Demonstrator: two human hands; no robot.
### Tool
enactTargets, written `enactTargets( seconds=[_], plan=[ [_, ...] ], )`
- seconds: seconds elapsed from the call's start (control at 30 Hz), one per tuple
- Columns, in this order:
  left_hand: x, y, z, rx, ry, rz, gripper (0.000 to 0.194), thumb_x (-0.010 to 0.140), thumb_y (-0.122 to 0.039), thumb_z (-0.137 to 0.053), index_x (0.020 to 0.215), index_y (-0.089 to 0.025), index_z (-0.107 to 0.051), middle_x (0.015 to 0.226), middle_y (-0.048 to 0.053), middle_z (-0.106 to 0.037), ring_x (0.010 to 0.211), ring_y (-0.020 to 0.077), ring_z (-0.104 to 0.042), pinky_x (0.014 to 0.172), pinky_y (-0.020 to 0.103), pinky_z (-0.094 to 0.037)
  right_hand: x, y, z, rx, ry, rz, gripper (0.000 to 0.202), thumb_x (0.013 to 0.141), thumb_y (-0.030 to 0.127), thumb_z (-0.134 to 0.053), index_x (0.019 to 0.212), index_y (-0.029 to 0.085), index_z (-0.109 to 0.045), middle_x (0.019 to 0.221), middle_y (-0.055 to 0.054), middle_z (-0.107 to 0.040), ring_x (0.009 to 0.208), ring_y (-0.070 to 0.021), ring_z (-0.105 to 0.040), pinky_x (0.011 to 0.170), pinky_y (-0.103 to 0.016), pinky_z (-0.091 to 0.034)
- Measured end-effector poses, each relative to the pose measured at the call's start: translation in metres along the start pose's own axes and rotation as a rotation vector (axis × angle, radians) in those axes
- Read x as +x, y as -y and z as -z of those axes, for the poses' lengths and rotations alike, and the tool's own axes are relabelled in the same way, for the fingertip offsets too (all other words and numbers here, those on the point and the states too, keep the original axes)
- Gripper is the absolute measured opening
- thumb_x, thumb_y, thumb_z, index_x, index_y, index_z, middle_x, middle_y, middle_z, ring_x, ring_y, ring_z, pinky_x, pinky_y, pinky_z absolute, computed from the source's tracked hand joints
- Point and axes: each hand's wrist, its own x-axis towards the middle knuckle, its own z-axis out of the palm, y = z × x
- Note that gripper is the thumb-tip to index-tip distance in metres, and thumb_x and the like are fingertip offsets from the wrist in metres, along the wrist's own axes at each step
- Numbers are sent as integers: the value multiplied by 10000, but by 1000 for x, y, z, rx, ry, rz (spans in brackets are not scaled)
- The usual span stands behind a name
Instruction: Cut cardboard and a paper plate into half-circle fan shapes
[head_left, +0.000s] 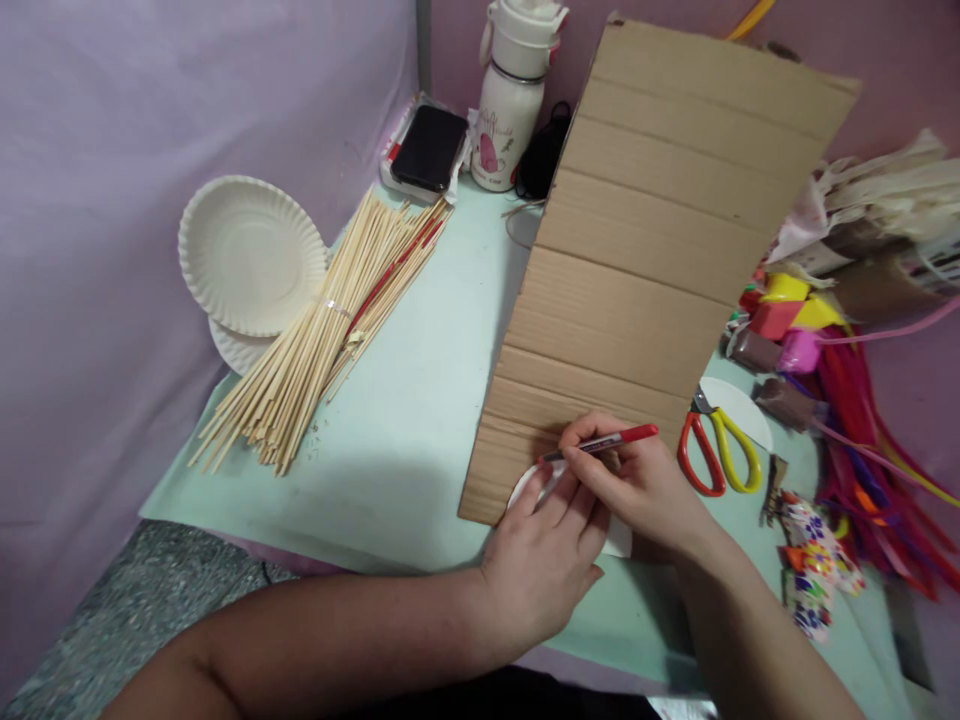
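A long brown cardboard sheet (630, 270) slants across the table, its near end under both hands. My left hand (546, 560) lies flat with fingers stretched, pressing a white piece (619, 538) that looks like paper or card onto the cardboard; most of this piece is covered. In my right hand (637, 480) is a red-capped pen (611, 441), pinched between thumb and fingers. The pen's tip meets the far edge of the white piece, close to my left fingertips. Right of the cardboard rest scissors (721, 450) with one red and one yellow handle.
Bundled thin wooden sticks (322, 340) lie at left, beside white paper plates (251, 255). A phone (430, 147) on a packet and a white bottle (511, 100) stand at the back. Colourful pipe cleaners (862, 440) and a patterned wrapper (817, 565) are on the right.
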Motion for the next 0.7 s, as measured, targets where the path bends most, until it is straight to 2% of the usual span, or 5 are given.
enactTargets(
  seconds=[0.27,0.5,0.7],
  plan=[
    [-1,-1,-2,19,7,6,637,912,-506,-486,1439,-158,-411,1527,98,-379,1402,282,-270,1133,448,-217,-1,0,-8,-11,78,35,93,876,207,-526,831,196,-606,792,-32,-657,756,-172,-610,666,-279,-475],
    [0,-1,-1,-1,6,-2,646,908,-502,-494,1440,-146,-405,1519,107,-388,1416,292,-249,1146,465,-195,-1,1,-1,-27,-15,-5,97,866,194,-527,802,191,-599,725,-12,-629,667,-149,-580,608,-262,-451],
    [0,0,-1,26,10,15,655,890,-524,-518,1429,-165,-425,1520,101,-391,1397,280,-286,1129,443,-235,-2,1,-7,-21,65,32,89,871,204,-528,829,196,-607,791,-30,-658,759,-173,-610,660,-276,-468]
  ],
)
